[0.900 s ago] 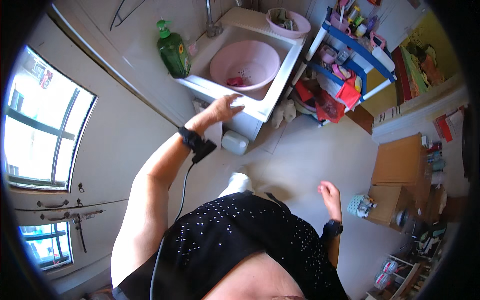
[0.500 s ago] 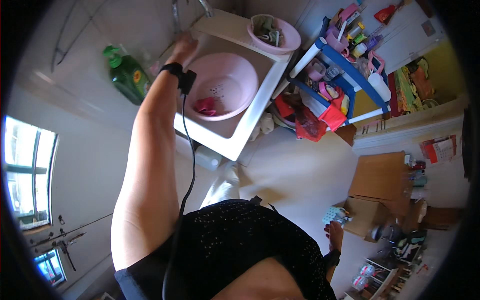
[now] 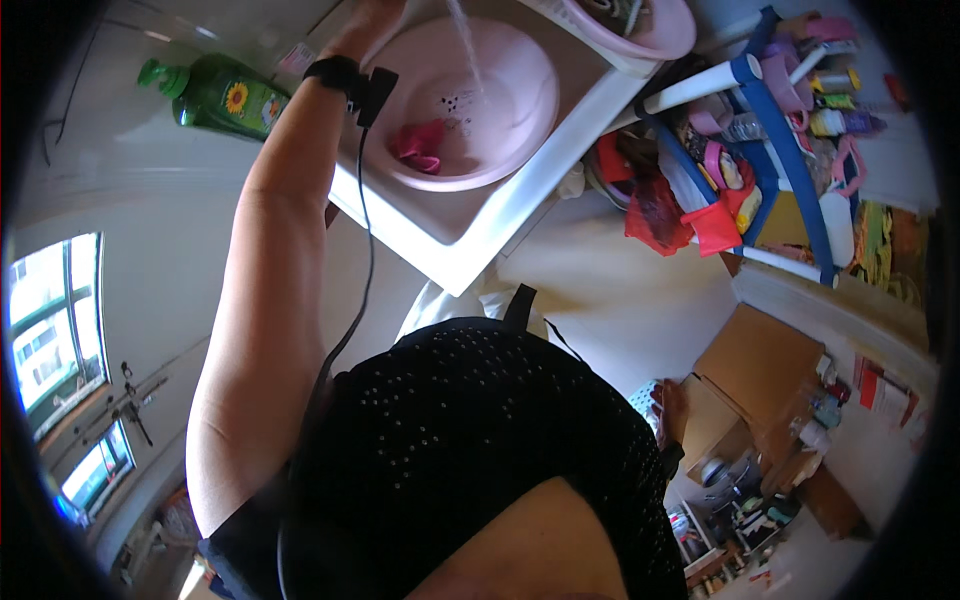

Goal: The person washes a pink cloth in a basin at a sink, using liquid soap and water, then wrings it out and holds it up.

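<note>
My left arm reaches up to the sink, and my left hand (image 3: 372, 22) is beside the far left rim of a pink basin (image 3: 540, 85). The upper picture edge cuts off its fingers. A stream of water (image 3: 465, 45) falls into the basin. A bright pink cloth (image 3: 420, 145) lies against the basin's near left side, beside small dark specks. The basin stands in a white sink (image 3: 465, 250). Down at my right side hangs my right hand (image 3: 674, 408), its fingers loosely apart, with nothing seen in it.
A green pump bottle (image 3: 225, 95) is left of my forearm. Another pink basin (image 3: 650, 35) holding cloth sits at the sink's far right corner. A blue and white shelf rack (image 3: 800, 150) stands to the right. Cardboard boxes (image 3: 760, 345) are near my right hand.
Water now runs into the basin; no stream showed before. My view has shifted, so the sink sits higher in the picture and my left fingers have left it.
</note>
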